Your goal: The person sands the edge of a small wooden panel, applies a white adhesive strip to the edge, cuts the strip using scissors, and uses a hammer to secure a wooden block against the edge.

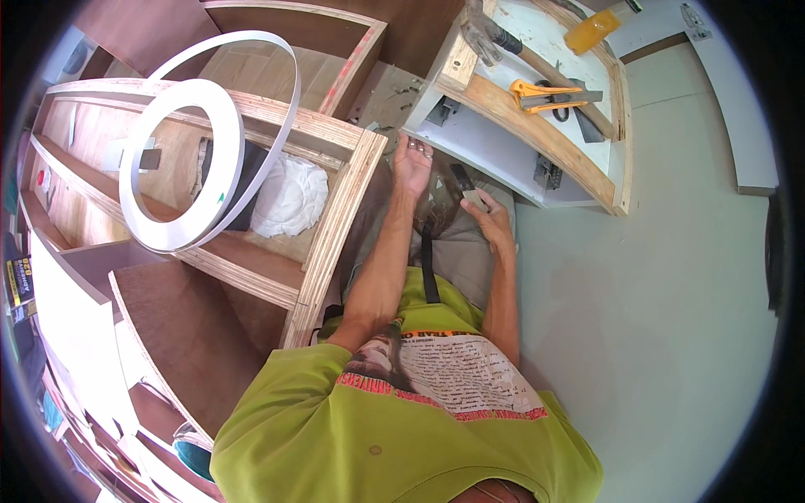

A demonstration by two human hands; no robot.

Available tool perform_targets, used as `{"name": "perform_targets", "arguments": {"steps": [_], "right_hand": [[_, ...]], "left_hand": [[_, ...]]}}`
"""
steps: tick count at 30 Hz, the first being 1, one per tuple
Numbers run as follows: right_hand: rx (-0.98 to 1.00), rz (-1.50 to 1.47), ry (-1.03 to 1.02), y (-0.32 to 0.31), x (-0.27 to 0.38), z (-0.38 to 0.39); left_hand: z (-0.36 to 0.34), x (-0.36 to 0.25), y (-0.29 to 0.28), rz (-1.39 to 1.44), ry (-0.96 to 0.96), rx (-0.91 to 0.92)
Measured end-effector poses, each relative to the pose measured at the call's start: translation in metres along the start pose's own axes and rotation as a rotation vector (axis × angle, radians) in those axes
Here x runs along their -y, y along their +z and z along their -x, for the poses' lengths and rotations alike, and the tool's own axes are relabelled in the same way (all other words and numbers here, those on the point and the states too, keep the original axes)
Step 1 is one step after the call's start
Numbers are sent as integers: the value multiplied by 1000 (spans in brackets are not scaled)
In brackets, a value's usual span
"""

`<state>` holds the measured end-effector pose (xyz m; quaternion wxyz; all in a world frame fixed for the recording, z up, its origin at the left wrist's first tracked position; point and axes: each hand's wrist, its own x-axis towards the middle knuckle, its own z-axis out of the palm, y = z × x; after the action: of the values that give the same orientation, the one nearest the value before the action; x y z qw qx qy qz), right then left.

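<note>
My left hand (412, 170) is at the lower left corner of a white cabinet box (478, 149), palm toward me. Its fingers are curled against the cabinet's edge; how far they wrap round it is partly hidden. In my right hand (492, 221) is a short flat tool (464, 181) with a dark end and a pale part by the fingers, pinched between thumb and fingers. The tool points up and left, a little apart from the cabinet. Its exact kind is too small to make out. Dark metal hinges (547, 174) show inside the cabinet.
On the cabinet lie a hammer (482, 38), orange-handled scissors (545, 96) and a bottle of amber liquid (595, 32). A roll of white edge banding (134, 180) leans on a plywood frame (331, 239) at left, beside a crumpled white cloth (291, 195). Debris (387, 92) litters the floor.
</note>
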<state>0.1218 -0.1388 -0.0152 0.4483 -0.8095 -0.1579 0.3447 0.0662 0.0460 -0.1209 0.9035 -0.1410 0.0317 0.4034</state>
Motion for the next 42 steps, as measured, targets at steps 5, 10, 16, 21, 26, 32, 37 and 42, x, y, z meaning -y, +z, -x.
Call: {"name": "perform_targets", "arguments": {"steps": [5,10,16,21,26,32,37,42], "right_hand": [[0,25,-3,-2,-6,-3],[8,28,-13,-2,-8,-4],[18,8,-25,-3,-15,-9],[28,14,-26,-2,-9,-6],[22,-11,-8,1,-5,-4],[4,47,0,1,-10,-6],[-3,68,-12,-1,-15,-9],[8,65,-18,0,-9,-6]], "left_hand": [[4,-5,8,-13,-24,-23],[9,-7,10,-149,33,-61],[9,-7,10,-174,40,-74],[4,-8,5,-76,4,-15],[2,-13,2,-63,-7,37],[-1,-14,6,-160,-38,22],[-5,-13,4,-216,-25,-8],[-8,-15,1,-279,-19,-8]]}}
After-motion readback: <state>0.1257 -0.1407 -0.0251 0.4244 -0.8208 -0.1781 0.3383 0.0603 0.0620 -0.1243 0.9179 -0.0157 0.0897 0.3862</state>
